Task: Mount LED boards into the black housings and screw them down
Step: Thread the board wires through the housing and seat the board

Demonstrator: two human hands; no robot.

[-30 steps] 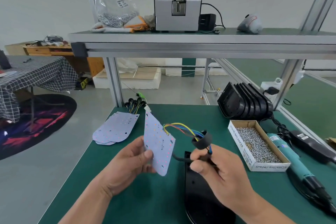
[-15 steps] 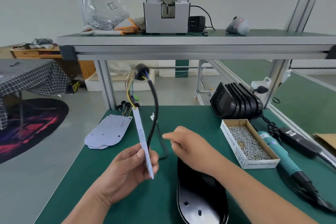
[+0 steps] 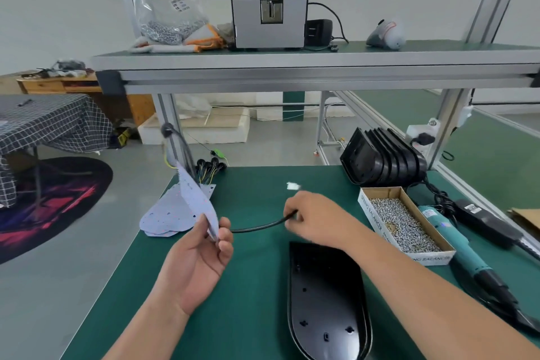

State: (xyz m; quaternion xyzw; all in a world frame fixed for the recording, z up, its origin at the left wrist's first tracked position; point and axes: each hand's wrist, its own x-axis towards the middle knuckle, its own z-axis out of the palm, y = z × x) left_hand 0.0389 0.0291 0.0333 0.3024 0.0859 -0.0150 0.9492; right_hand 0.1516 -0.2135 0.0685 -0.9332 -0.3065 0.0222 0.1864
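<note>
the left hand (image 3: 198, 260) pinches the led board (image 3: 195, 199) by its lower corner, edge-up above the bench (image 3: 257, 286). the right hand (image 3: 315, 221) pinches the black cable (image 3: 260, 226) that runs back toward the board. the housing (image 3: 324, 301) lies open-side up under the right wrist, with no board in it. a hard pull on the cable could strain the thin wires at the board's top, or twist the board out of that light corner grip. the cable's upper loop is blurred, so it may snag there.

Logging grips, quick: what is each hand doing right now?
Left hand: pinching the LED board.
Right hand: gripping the black cable.
</note>
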